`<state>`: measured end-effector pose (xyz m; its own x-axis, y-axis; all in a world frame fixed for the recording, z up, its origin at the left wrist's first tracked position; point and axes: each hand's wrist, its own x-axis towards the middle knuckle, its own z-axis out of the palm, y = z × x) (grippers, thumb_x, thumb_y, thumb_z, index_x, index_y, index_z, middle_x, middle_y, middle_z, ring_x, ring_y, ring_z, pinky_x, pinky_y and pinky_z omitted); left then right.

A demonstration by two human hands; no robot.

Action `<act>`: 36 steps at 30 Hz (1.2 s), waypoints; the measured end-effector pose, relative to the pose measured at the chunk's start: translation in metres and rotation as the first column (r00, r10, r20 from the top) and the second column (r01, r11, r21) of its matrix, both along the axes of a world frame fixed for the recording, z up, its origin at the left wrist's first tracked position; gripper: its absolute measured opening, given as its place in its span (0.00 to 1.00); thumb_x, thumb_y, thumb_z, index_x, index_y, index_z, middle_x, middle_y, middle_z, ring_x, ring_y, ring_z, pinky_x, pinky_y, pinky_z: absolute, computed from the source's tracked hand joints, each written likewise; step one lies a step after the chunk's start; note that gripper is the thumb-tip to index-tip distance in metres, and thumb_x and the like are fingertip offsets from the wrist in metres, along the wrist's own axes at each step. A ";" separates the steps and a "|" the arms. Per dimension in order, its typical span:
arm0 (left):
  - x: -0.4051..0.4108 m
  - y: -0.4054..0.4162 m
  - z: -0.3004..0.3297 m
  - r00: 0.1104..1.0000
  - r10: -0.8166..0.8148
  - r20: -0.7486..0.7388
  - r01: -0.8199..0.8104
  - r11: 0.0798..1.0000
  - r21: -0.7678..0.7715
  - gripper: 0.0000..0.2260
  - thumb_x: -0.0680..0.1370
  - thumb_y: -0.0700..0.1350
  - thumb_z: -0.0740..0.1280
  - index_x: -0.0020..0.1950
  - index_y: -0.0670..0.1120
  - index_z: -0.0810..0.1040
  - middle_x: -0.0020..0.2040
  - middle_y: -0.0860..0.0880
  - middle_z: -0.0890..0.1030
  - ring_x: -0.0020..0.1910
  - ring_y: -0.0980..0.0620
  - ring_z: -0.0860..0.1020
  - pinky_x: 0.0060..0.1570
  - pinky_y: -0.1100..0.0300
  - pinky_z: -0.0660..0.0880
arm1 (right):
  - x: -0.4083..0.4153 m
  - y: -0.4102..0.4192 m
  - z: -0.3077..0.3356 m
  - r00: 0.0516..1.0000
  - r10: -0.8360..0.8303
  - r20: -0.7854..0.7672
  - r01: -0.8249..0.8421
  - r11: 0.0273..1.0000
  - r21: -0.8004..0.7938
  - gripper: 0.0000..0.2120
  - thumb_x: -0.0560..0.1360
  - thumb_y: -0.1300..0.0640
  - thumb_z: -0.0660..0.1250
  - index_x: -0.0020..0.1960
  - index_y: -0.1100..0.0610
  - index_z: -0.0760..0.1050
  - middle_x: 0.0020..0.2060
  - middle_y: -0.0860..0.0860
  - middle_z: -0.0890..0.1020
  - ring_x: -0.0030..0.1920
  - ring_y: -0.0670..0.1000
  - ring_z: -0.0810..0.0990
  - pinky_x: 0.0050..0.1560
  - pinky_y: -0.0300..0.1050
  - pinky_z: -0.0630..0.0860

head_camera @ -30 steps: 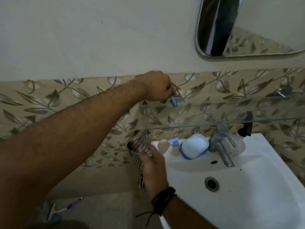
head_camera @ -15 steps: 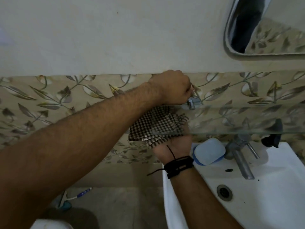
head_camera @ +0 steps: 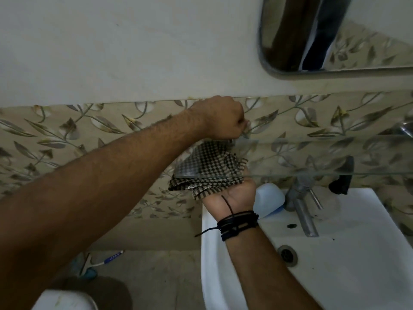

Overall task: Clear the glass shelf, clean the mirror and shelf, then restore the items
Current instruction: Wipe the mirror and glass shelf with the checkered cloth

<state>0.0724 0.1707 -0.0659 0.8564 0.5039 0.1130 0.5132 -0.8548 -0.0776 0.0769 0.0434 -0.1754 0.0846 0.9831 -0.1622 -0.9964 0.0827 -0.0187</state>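
Shelf, glass, cleared: left hand fisted at its wall bracket, likely steadying. Right hand clamps checked cloth against the underside at its left end, for wiping.

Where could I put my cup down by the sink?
The sink bowl is bare between the drain and its front rim. The glass shelf looks bare right of the cloth. The back ledge is crowded: soap box, tap, a dark bottle.
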 end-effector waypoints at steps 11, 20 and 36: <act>0.079 -0.031 -0.001 0.998 0.014 0.054 -0.015 1.000 0.017 0.20 0.80 0.57 0.56 0.46 0.43 0.81 0.39 0.44 0.73 0.37 0.47 0.70 0.40 0.57 0.65 | 0.085 -0.032 0.001 0.997 -0.078 0.011 0.078 0.997 0.003 0.22 0.78 0.50 0.52 0.63 0.59 0.75 0.65 0.61 0.76 0.67 0.62 0.73 0.73 0.63 0.61; 0.145 -0.058 -0.001 0.999 0.017 -0.035 -0.018 0.999 -0.045 0.21 0.78 0.59 0.54 0.51 0.47 0.81 0.44 0.45 0.75 0.43 0.45 0.72 0.46 0.55 0.71 | 0.168 -0.059 0.003 0.974 -0.222 0.039 0.224 0.973 -0.057 0.26 0.79 0.48 0.50 0.68 0.60 0.73 0.66 0.61 0.76 0.66 0.63 0.74 0.68 0.64 0.67; 0.250 -0.093 -0.007 0.994 0.070 -0.082 -0.072 0.997 -0.023 0.23 0.79 0.60 0.55 0.56 0.44 0.80 0.44 0.44 0.73 0.42 0.46 0.70 0.42 0.56 0.66 | 0.285 -0.112 0.008 0.912 -0.401 0.080 0.409 0.904 -0.123 0.24 0.80 0.49 0.52 0.68 0.60 0.74 0.64 0.62 0.78 0.61 0.63 0.77 0.57 0.62 0.74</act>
<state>0.3229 0.0773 -0.0732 0.8239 0.5660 0.0305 0.5659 -0.8185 -0.0994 0.3624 -0.0687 -0.1674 0.4826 0.8318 -0.2743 -0.8749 0.4720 -0.1080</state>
